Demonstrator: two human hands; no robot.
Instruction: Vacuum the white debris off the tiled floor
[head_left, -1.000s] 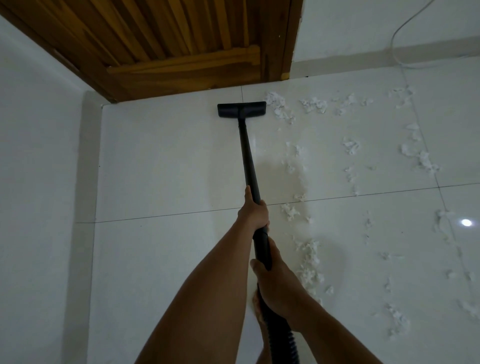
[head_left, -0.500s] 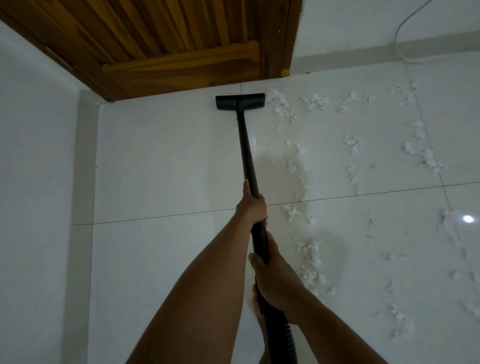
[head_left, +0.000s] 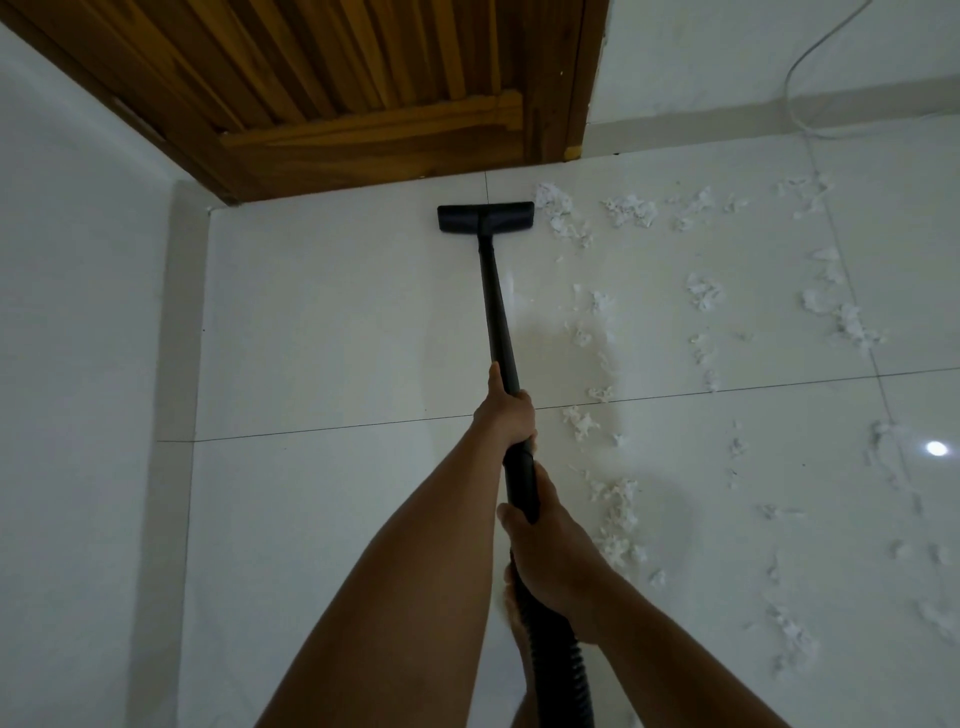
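A black vacuum wand (head_left: 498, 317) runs away from me to its flat floor head (head_left: 485, 216), which rests on the white tiled floor (head_left: 332, 322) close to the wooden door. My left hand (head_left: 506, 410) grips the wand higher up; my right hand (head_left: 545, 551) grips it lower, just above the ribbed hose (head_left: 558, 670). White fluffy debris (head_left: 563, 218) lies right beside the head's right end. More debris (head_left: 618, 512) trails down the floor to the right of the wand, and scattered debris (head_left: 847, 322) lies farther right.
A brown wooden door (head_left: 363, 83) closes the far side. A white wall (head_left: 78, 364) bounds the left, with a pale skirting. A thin white cable (head_left: 795, 78) hangs down the far wall at the right. A light reflection (head_left: 936, 448) glints on the tiles.
The vacuum head slid forward toward the door, then came slightly back. Both hands kept their grip on the wand.
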